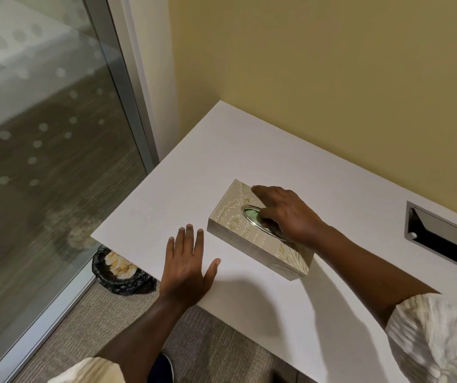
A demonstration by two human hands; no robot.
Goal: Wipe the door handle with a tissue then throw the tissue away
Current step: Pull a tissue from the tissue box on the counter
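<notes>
Two hands at the white worktop (249, 150): your left hand (186, 269) lies flat, fingers straight and spread, just beside the tissue box (230, 217). Your right hand (288, 214) rests on the box, fingers dipped into its oval opening; whether they grip anything cannot be told. A bin (127, 286) stands below the worktop's edge.

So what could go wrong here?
Left hand rests on the table, not the tissue box: the box may lift with the pull.
Right hand reaches into the slot; several tissues might come out.
Bin sits partly under the table edge; a toss could miss.
</notes>
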